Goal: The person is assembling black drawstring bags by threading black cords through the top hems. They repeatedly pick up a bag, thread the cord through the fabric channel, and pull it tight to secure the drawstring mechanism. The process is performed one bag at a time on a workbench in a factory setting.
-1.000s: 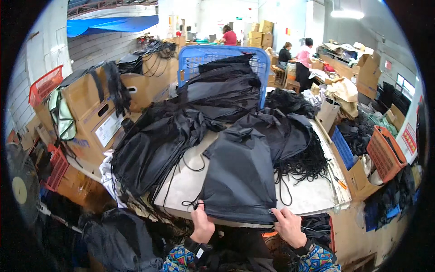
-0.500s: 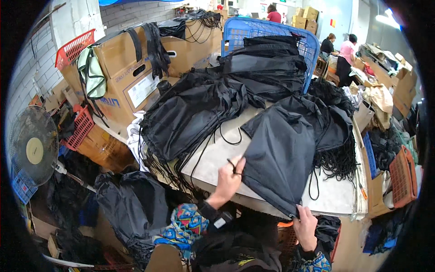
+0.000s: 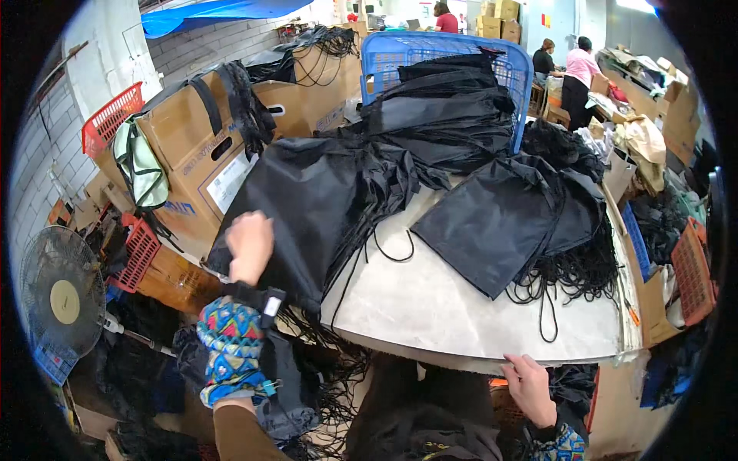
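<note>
My left hand (image 3: 249, 247) lies on a heap of black drawstring bags (image 3: 319, 203) at the left end of a pale table (image 3: 453, 319), its fingers curled into the fabric. My right hand (image 3: 529, 384) rests on the table's near edge, fingers spread, holding nothing. A single black drawstring bag (image 3: 496, 219) lies flat in the middle of the table, with loose black cords (image 3: 573, 273) bunched at its right. More black bags (image 3: 450, 115) are piled at the back against a blue plastic crate (image 3: 400, 58).
Cardboard boxes (image 3: 204, 157) and a red basket (image 3: 111, 119) stand at the left, a fan (image 3: 61, 296) lower left. Baskets and boxes (image 3: 684, 269) crowd the right side. Three people work at the far back right (image 3: 573, 73).
My left hand has gone from the flat bag's near edge leftward onto the heap of bags. My right hand has let go of the bag and settled on the table edge.
</note>
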A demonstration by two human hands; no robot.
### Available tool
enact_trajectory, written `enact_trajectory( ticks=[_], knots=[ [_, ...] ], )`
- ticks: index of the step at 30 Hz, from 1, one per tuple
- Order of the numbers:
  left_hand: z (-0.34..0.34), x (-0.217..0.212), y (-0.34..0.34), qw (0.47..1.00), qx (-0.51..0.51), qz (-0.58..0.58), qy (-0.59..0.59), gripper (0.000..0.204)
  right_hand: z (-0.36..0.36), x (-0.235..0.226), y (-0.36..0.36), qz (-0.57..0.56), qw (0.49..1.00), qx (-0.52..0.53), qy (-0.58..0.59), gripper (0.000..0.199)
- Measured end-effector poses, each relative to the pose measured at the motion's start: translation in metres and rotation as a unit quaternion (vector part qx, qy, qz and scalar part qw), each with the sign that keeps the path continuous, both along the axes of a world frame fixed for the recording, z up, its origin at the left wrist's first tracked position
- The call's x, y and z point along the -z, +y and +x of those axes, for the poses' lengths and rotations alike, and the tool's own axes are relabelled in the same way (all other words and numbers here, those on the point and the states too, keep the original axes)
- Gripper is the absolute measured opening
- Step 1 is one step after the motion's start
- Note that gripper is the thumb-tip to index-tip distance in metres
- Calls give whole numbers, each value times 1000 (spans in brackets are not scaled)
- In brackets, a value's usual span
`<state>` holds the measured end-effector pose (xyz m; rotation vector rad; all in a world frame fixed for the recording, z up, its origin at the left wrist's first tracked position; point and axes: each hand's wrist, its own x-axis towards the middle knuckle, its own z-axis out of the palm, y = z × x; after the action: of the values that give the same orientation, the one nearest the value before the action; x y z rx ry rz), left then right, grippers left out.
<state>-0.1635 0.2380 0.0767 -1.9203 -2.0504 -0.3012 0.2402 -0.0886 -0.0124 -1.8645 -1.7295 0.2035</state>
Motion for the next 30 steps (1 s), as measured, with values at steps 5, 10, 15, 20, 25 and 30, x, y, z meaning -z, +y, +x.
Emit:
enact_trajectory(
  ticks=[5, 10, 15, 20, 25, 30],
  knots=[
    [67, 49, 81, 991, 34, 74, -108, 52, 0, 2, 23, -41, 995, 43, -74, 20],
    [62, 155, 159, 951, 202, -213, -92, 55, 21, 17, 16, -23, 990, 118, -71, 20],
    [82, 113, 205, 909, 294, -73, -285, 49, 35, 45, 27, 11, 972, 175, -154, 26],
    [56, 188, 247, 918, 314, -136, 200, 35, 33, 41, 40, -35, 970, 194, -144, 26],
    [59, 150, 233, 920, 328, -151, -151, 43, 55, 25, 41, -95, 971, 218, 15, 25],
    [76, 93, 176, 937, 324, -117, -56, 32, 76, 19, 38, -101, 964, 230, -92, 20]
  ],
)
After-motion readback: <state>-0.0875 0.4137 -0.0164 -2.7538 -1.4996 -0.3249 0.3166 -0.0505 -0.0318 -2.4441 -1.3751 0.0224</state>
